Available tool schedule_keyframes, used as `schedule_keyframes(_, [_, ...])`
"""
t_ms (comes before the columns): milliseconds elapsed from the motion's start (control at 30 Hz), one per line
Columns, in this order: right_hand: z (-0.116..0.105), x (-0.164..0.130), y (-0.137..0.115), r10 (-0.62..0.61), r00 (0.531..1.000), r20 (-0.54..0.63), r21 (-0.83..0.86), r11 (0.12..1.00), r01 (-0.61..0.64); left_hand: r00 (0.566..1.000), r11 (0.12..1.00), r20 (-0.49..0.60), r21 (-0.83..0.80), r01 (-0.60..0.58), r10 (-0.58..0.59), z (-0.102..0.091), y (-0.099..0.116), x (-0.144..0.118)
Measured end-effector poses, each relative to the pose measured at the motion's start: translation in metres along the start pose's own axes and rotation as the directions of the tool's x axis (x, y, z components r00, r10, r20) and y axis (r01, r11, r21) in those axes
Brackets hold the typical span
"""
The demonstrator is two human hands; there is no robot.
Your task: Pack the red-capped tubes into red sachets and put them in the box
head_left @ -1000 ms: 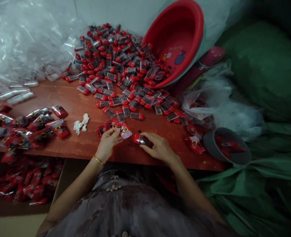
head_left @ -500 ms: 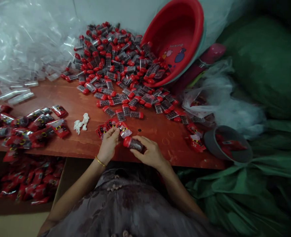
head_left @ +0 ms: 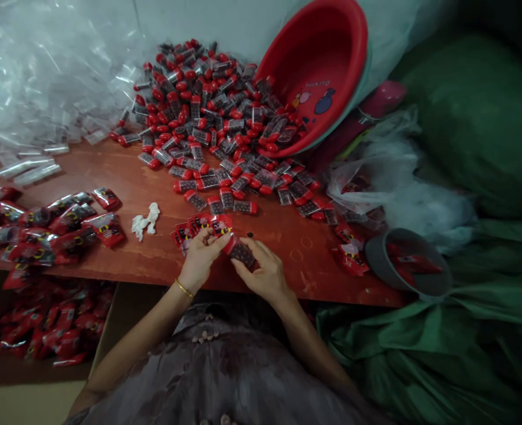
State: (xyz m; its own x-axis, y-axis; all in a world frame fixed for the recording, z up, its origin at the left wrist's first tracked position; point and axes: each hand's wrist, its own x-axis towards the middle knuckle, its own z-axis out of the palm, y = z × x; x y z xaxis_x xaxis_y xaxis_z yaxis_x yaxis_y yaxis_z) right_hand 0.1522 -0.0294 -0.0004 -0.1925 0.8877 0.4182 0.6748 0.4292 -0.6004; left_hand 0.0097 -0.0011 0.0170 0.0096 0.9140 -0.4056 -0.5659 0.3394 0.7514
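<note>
And here they meet: the clear plastic container with dark contents and a red end (head_left: 243, 255) has just come left, up to the red printed plastic wrapper (head_left: 222, 224), which, I'd judge, brings the two pieces of the work into contact! The left hand (head_left: 200, 258) has thumb and fingertips pinching at the wrapper's near edge; the right hand (head_left: 264, 268) grips the container by its dark part, holding it tilted over the reddish-brown tabletop (head_left: 320, 260). Compare half a second ago: that red end was in plain sight, just beside the wrapper; now it's mostly covered at the left thumb, and whether it sits inside or only against the wrapper, I cannot tell. The left thumb, too, has stretched toward the container. Unchanged beyond them: the big heap of red-and-clear plastic containers (head_left: 219, 103), up against the tilted red plastic basin (head_left: 353, 44)
</note>
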Motion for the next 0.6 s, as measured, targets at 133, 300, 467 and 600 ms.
schedule_keyframes(133, [0.017, 0.002, -0.007, 0.035, 0.994, -0.103, -0.049, 0.998, -0.040, 0.999, 0.997, 0.007, -0.065, -0.039, 0.039, 0.000, -0.007, 0.002])
schedule_keyframes(300, [0.035, -0.002, -0.014, 0.114, 0.972, -0.207, 0.049, 0.993, -0.106, 0.997, 0.997, 0.020, -0.038, -0.073, 0.074, -0.003, -0.012, 0.003])
schedule_keyframes(467, [0.016, 0.011, -0.001, 0.147, 0.977, -0.153, 0.158, 0.980, -0.123, 0.989, 0.986, 0.094, 0.113, -0.126, 0.115, -0.010, -0.011, 0.007])
schedule_keyframes(600, [-0.002, 0.040, 0.009, 0.106, 0.989, -0.104, 0.215, 0.973, -0.082, 0.957, 0.960, 0.273, 0.230, -0.158, 0.092, -0.014, -0.010, 0.007])
